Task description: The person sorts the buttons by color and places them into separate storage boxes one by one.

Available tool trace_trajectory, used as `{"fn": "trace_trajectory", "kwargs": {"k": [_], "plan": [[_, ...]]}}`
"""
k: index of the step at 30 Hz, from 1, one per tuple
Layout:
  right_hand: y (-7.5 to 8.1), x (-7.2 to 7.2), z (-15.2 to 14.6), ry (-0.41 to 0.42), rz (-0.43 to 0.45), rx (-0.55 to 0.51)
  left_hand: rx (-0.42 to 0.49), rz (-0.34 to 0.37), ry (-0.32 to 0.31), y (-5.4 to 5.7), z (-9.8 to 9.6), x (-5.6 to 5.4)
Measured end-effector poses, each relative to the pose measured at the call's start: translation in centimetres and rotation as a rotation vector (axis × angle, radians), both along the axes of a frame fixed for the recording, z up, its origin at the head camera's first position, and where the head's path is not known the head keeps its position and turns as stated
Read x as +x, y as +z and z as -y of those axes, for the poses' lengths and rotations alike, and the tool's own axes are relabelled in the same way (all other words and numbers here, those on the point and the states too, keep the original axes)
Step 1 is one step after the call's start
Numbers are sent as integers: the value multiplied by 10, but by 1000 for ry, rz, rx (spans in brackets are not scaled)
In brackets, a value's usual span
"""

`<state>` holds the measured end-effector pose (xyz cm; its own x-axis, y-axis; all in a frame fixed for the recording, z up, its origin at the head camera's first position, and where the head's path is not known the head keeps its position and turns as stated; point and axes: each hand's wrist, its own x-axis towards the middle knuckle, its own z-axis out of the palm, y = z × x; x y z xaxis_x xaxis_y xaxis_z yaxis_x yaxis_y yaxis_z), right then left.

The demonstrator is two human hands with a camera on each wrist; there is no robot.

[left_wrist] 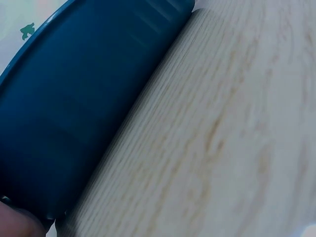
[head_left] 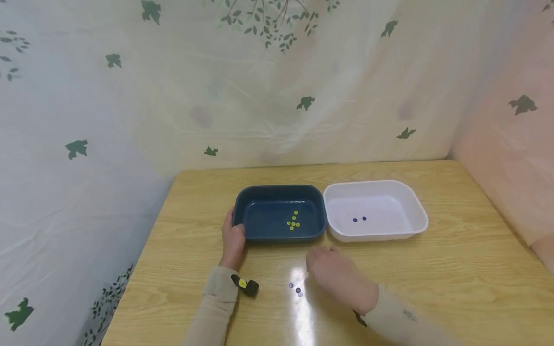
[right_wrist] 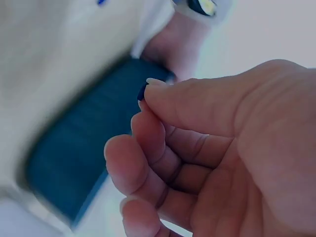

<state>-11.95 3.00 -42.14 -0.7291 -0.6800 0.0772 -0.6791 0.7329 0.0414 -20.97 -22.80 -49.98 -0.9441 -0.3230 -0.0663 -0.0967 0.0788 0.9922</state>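
Observation:
My left hand (head_left: 233, 244) grips the left end of a dark blue tray (head_left: 268, 239), thumb over its near corner. In the left wrist view the outer wall of that tray fills the left side, with a bit of thumb at the bottom corner. My right hand (head_left: 339, 276) is over the table just in front of the two trays. Between its thumb and index finger it pinches a small dark blue button (right_wrist: 141, 93), mostly covered by the fingertips. Several yellow buttons (head_left: 293, 224) lie in the blue tray. Blue buttons (head_left: 298, 290) lie on the table left of my right hand.
A white tray (head_left: 376, 237) stands right beside the blue one, with two blue buttons (head_left: 355, 220) in it. The wooden table (head_left: 467, 269) ends at a patterned curtain (head_left: 259, 120) behind and at the sides. A black band (head_left: 248, 285) is on my left wrist.

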Motion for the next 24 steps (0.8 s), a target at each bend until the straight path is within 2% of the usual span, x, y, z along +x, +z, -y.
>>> {"fn": "trace_trajectory", "kwargs": {"k": [3,6,11,14,18,24], "plan": [[16,-4,-9,-37,-24,-58,-11,0,5,0,0,-1],[31,-12,-22,-115,-40,-87,-22,1,8,0,0,-1],[51,-33,-54,-224,-68,-122,-24,2,6,-1,0,-1],[60,-49,-76,-285,-37,-138,-17,-5,3,-1,1,-1],[64,-68,-102,-374,68,-146,-11,-12,0,0,1,0],[50,-91,-128,-471,216,-126,-18,-8,5,1,1,0]]}}
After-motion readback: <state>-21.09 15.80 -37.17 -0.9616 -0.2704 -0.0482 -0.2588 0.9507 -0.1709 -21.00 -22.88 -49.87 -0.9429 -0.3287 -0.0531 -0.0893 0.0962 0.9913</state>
